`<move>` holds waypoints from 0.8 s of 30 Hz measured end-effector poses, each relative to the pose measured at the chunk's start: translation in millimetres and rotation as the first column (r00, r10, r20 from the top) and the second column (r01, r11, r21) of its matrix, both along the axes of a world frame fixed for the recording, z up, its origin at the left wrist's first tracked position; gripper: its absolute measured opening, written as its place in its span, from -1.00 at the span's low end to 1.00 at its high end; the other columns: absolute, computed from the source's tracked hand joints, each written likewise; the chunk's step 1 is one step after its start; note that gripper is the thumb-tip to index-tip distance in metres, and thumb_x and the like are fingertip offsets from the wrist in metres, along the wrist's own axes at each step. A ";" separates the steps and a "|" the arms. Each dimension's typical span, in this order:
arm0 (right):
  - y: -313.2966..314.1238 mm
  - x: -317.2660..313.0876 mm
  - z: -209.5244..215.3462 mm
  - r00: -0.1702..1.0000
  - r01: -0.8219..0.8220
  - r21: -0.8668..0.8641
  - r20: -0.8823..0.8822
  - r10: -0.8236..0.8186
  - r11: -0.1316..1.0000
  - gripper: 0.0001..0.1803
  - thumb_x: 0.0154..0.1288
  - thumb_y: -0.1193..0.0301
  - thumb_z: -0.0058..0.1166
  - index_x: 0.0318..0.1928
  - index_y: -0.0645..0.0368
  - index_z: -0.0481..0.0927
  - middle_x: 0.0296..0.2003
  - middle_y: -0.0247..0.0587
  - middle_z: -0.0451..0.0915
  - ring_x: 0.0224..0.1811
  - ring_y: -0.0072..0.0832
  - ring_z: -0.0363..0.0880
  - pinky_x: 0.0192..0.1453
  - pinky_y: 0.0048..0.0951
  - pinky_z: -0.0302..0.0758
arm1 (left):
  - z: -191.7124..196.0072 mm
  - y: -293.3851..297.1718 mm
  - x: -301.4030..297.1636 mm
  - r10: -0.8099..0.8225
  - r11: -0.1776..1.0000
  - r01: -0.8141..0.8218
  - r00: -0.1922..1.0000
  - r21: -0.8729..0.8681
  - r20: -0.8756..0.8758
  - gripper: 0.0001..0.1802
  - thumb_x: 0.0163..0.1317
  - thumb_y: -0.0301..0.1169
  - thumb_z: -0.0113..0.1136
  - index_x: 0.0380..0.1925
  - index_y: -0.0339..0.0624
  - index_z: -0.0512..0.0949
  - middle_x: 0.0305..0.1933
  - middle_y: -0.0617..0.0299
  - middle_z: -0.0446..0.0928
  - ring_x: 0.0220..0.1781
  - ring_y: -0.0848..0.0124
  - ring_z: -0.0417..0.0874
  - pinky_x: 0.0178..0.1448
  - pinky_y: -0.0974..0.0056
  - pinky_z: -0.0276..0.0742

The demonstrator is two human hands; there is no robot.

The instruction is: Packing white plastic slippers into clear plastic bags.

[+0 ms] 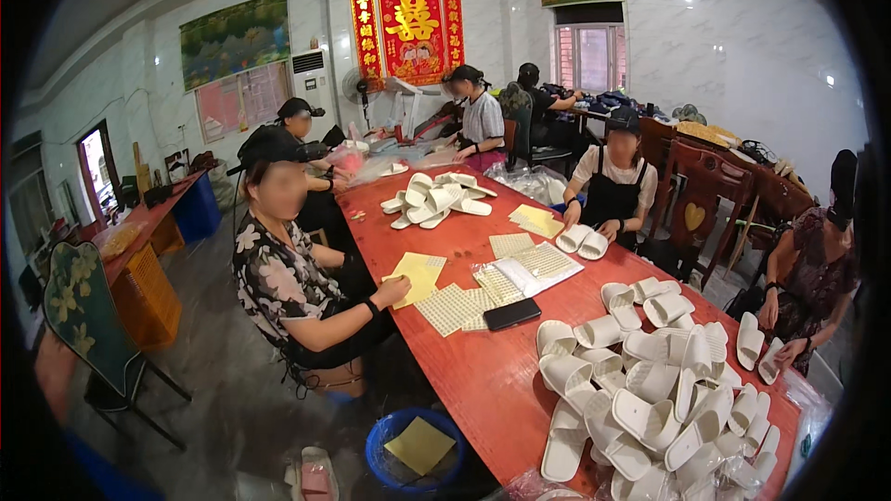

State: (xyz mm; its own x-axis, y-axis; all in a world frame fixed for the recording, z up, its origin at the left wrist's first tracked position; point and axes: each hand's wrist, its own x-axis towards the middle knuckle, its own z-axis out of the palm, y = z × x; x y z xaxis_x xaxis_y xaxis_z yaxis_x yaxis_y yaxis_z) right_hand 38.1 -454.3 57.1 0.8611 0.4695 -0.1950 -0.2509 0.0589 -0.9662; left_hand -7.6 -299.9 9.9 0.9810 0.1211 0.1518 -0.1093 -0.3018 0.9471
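Neither my left hand nor my right hand shows in the head view. Nearest at the lower right, a large heap of white slippers (pixel 650 408) lies on the red table (pixel 455 362), some tilted over one another. Clear plastic bags (pixel 733 478) lie among them at the near edge. Farther up the table are sheets of small stickers (pixel 455 309), a plastic-wrapped stack of sheets (pixel 531 271) and a black phone (pixel 511 314). A smaller pile of white slippers (pixel 434 200) sits at the far end.
A co-worker at the left (pixel 288 278) holds a yellow sheet (pixel 415 276). Another across the table (pixel 614 186) handles a slipper pair (pixel 583 241); a third at the right (pixel 807 288) holds slippers too. More people sit farther back. A blue basin (pixel 371 450) and a green chair (pixel 79 315) stand on the floor.
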 end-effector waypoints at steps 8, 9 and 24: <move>-1.4 -2.0 -0.3 0.994 0.016 -0.048 0.106 -0.011 0.999 -0.93 0.33 0.49 0.14 -0.27 0.19 0.51 -0.45 -0.38 0.51 -0.48 -0.69 0.36 -0.43 -0.66 0.29 | 1.8 -7.4 -0.4 0.063 0.997 -0.068 0.993 0.047 0.095 -0.81 0.27 -0.34 0.11 -0.31 -0.25 0.58 -0.39 0.00 0.57 -0.30 0.10 0.60 -0.19 0.11 0.45; -3.0 -1.3 -2.8 0.995 0.026 -0.060 0.097 -0.021 0.998 -0.93 0.34 0.49 0.13 -0.28 0.19 0.51 -0.46 -0.38 0.51 -0.49 -0.69 0.36 -0.43 -0.66 0.27 | 3.7 -9.0 -1.0 0.062 0.998 -0.065 0.992 0.027 0.112 -0.81 0.27 -0.34 0.11 -0.32 -0.25 0.58 -0.39 0.00 0.57 -0.30 0.10 0.60 -0.20 0.10 0.45; -1.1 0.9 0.8 0.985 0.027 -0.160 0.173 0.001 0.987 -0.97 0.33 0.52 0.11 -0.25 0.20 0.55 -0.41 -0.38 0.51 -0.45 -0.68 0.36 -0.39 -0.65 0.31 | 4.8 -7.9 -1.7 0.050 0.999 -0.050 0.993 0.000 0.104 -0.81 0.31 -0.39 0.07 -0.18 -0.24 0.56 -0.30 0.00 0.58 -0.23 0.10 0.62 -0.16 0.11 0.49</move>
